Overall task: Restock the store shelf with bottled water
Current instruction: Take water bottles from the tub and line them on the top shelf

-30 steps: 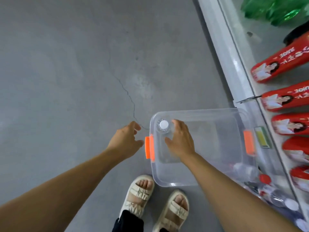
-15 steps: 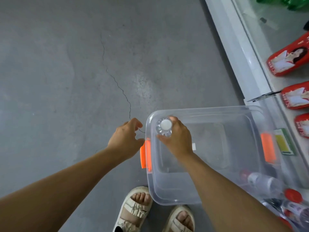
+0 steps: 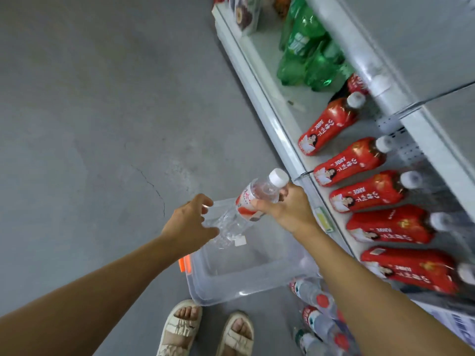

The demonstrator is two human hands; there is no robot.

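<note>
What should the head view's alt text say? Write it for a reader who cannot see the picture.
A person's right hand grips a clear water bottle near its white cap, above a clear plastic bin on a grey floor. The open left hand reaches toward the bottle's base. At right, a white store shelf holds red juice bottles and green bottles.

Water bottle (image 3: 253,201) clear, red-white label, white cap.
</note>
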